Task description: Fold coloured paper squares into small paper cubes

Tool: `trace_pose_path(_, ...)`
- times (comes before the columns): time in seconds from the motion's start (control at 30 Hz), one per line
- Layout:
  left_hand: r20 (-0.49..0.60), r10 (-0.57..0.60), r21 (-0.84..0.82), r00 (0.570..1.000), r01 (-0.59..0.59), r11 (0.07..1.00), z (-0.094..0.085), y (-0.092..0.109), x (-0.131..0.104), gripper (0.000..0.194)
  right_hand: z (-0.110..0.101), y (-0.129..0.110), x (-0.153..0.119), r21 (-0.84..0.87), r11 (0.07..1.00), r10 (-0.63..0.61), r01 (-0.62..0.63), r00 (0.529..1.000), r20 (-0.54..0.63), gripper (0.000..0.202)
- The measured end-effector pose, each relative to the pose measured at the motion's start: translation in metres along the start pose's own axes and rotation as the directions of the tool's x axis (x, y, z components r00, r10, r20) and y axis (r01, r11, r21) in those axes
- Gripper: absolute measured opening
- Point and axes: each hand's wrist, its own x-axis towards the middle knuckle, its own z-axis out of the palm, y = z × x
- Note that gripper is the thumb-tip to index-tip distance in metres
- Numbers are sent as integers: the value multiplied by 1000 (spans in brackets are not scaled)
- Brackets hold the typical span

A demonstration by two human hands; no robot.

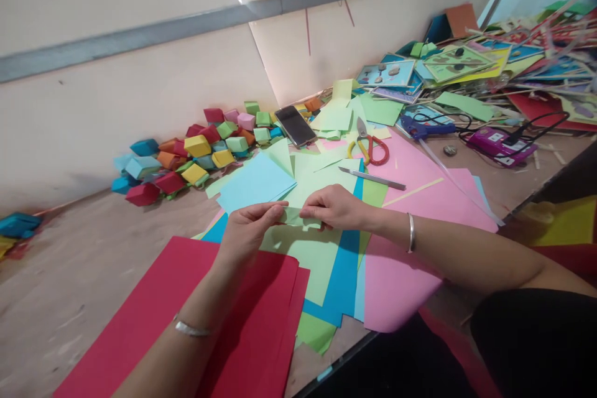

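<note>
Between my two hands, a small strip of light green paper [293, 217] is held above the stacked sheets. My left hand [254, 224] pinches its left end between thumb and fingers. On the other end, my right hand [333, 206] is closed, its fingertips partly hiding the paper. Below lie pale green sheets [321, 261] over blue sheets [344, 280]. Light blue paper [256, 180] lies just beyond my left hand. A craft knife [373, 178] rests past my right hand, close to scissors [370, 150] with red and yellow handles.
Red sheets [177, 311] lie under my left forearm, pink sheets [401, 280] under my right. Small folded paper boxes [198, 146] are heaped along the wall beside a phone [295, 125]. At right are a blue glue gun [426, 128], a purple power strip [501, 147] and piled craft pictures [459, 65].
</note>
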Motion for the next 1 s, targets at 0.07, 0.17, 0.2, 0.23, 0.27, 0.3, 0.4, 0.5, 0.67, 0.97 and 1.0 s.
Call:
trace_pose_path(0.07, -71, 35, -19, 997, -36, 999, 0, -3, 1, 50, 1, 2, 2, 10, 1000, 29, -28, 999, -38, 19)
trace_pose_path(0.17, -109, 48, -51, 993, -54, 997, 1, -7, 3, 52, 2, 3, 1, 82, 995, 66, -60, 995, -74, 25)
trace_pose_path(0.2, -112, 42, -65, 993, -50, 997, 2, -8, 4, 52, 2, 2, 0, 125, 990, 80, -71, 995, -64, 27)
trace_pose_path(0.23, -112, 33, -82, 993, -42, 996, 3, -9, 4, 51, 2, 2, -1, 169, 982, 91, -81, 995, -51, 29)
trace_pose_path(0.27, -114, 27, -100, 993, -38, 994, 4, -9, 4, 51, 1, 1, -1, 208, 974, 97, -87, 994, -40, 29)
trace_pose_path(0.3, -117, 29, -111, 993, -42, 993, 5, -10, 5, 51, 1, 2, -1, 239, 967, 98, -87, 995, -35, 29)
trace_pose_path(0.4, -144, 115, -61, 983, -125, 990, 7, -9, 3, 48, 1, 6, 2, 264, 962, 83, -67, 995, -49, 28)
trace_pose_path(0.5, -162, 267, 81, 950, -257, 963, 5, -10, 1, 39, 1, 12, 6, 131, 991, 17, 0, 991, -131, 22)
trace_pose_path(0.67, -114, 563, 303, 819, -511, 805, -2, -16, 4, 16, -2, 6, 3, -583, 807, -231, 93, 959, -166, 19)
trace_pose_path(0.97, 8, 736, 555, 677, -616, 560, -6, -25, 11, 39, -1, -9, -6, -780, 592, -135, 203, 979, 153, 36)
trace_pose_path(1.0, 20, 740, 556, 672, -623, 550, -6, -26, 12, 39, -1, -8, -5, -778, 599, -140, 189, 981, 131, 35)
